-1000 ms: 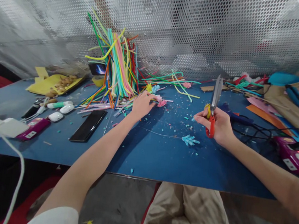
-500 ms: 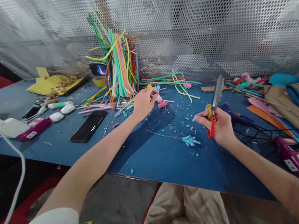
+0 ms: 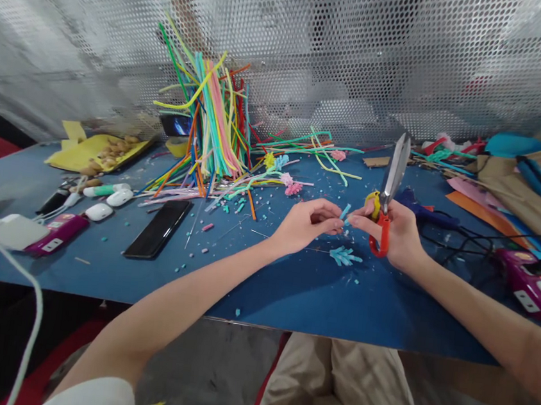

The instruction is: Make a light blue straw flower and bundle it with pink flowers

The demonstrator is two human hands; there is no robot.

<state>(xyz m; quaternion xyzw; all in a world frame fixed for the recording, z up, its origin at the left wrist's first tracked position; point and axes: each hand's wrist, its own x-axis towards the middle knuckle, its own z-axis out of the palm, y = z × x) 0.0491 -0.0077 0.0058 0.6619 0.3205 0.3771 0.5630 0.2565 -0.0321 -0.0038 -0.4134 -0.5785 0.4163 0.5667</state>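
Observation:
My left hand [image 3: 307,226] is closed, its fingertips pinching a short blue piece of pipe cleaner [image 3: 345,212]. My right hand [image 3: 402,232] grips a pair of scissors [image 3: 396,170] with red and yellow handles, blades pointing up and away. Its thumb and finger meet close to the blue piece; whether they also hold it I cannot tell. Below both hands lies a light-blue pipe-cleaner sprig [image 3: 343,256] on a thin wire. Beyond my left hand rest small pipe-cleaner flowers: a pink one [image 3: 294,189], a yellow one [image 3: 269,160] and a blue one [image 3: 281,161].
A tall bundle of coloured pipe cleaners [image 3: 212,112] stands at the back. A black phone [image 3: 158,229], white earbuds, and a purple power strip [image 3: 58,233] lie left. On the right are a blue glue gun [image 3: 424,209], cables and another purple strip [image 3: 532,288]. Clippings litter the blue table.
My left hand has left the small flowers at the back and come right and nearer, meeting my right fingertips at the blue piece. My right hand stays nearly in place with the scissors.

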